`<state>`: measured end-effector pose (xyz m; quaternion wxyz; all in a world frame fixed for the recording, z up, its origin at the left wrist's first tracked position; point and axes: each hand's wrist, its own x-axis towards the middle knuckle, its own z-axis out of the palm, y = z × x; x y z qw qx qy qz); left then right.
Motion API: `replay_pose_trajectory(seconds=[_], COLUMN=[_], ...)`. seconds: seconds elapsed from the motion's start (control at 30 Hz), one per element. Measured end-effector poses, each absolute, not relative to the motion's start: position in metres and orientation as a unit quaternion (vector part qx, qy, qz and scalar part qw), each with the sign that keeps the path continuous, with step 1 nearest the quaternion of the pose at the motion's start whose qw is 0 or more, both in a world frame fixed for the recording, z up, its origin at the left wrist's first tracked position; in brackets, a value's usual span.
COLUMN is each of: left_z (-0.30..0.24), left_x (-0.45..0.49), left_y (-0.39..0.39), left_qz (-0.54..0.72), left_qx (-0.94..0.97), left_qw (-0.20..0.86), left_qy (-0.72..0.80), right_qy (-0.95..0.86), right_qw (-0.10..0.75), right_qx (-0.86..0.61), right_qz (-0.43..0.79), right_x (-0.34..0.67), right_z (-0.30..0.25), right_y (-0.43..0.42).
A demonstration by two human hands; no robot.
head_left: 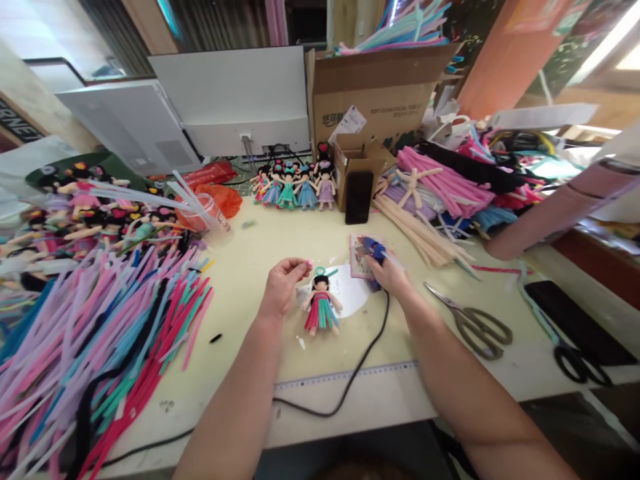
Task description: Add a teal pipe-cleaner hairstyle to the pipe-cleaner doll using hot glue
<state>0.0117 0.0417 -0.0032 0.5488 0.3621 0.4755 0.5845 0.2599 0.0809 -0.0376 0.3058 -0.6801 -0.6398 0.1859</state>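
Note:
My left hand (284,283) pinches a small pink piece (309,265) between thumb and fingertips; its exact shape is too small to make out. Just right of it lies a pipe-cleaner doll (321,307) with black hair and a red, blue and green skirt. A green loop (320,271) shows above the doll's head. My right hand (387,270) is wrapped round a blue glue gun (374,250), whose black cord (373,347) trails toward me. Under the doll and the gun are a white round sheet (350,303) and a small printed card (358,257).
Bundles of coloured pipe cleaners (115,340) cover the left side. Finished dolls (295,187) stand at the back beside a small carton (343,160) and a phone (359,198). Scissors (470,320) and black-handled scissors (575,357) lie right. A ruler strip (345,377) runs along the front.

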Motion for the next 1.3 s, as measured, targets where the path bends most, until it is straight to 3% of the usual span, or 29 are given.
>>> replay_pose_trajectory(seconds=[0.97,1.3], left_z=[-0.005,-0.002], left_x=[0.012,0.012], left_y=[0.042,0.044], left_qz=[0.58,0.581], left_qx=[0.386,0.379], left_qw=[0.541,0.535], left_qy=[0.471,0.483], right_qy=[-0.595,-0.635], right_qw=[0.341,0.331], right_qx=[-0.693,-0.681], right_qz=[0.224,0.153], right_x=[0.258,0.306], right_z=[-0.029,-0.014], right_y=[0.05,0.01])
